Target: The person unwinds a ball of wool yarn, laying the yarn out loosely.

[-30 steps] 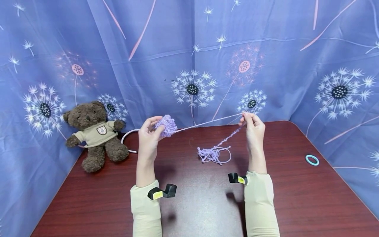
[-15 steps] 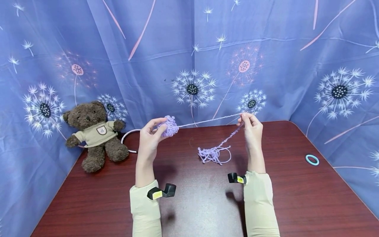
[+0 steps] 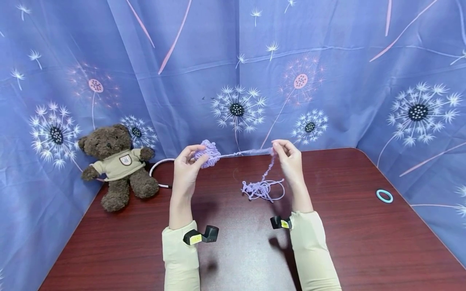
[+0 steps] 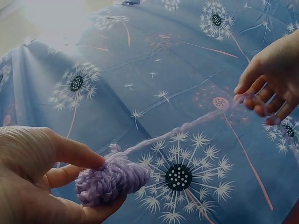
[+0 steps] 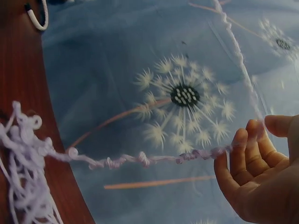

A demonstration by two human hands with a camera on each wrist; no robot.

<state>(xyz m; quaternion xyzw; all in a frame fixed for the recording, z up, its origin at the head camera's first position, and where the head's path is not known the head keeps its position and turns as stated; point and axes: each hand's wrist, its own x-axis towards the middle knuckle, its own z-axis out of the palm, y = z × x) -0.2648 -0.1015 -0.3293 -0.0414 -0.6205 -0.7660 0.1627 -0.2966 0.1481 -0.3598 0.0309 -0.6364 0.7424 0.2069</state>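
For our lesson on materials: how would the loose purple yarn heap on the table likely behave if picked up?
The yarn heap would probably flop and trail, since it lies slack and bunched. It may tangle, as parts of it overlap and the strand rising from it looks kinked.

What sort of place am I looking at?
Probably a staged filming spot: a dandelion-print curtain hangs behind and beside a reddish-brown table, and each sleeve bears a black device.
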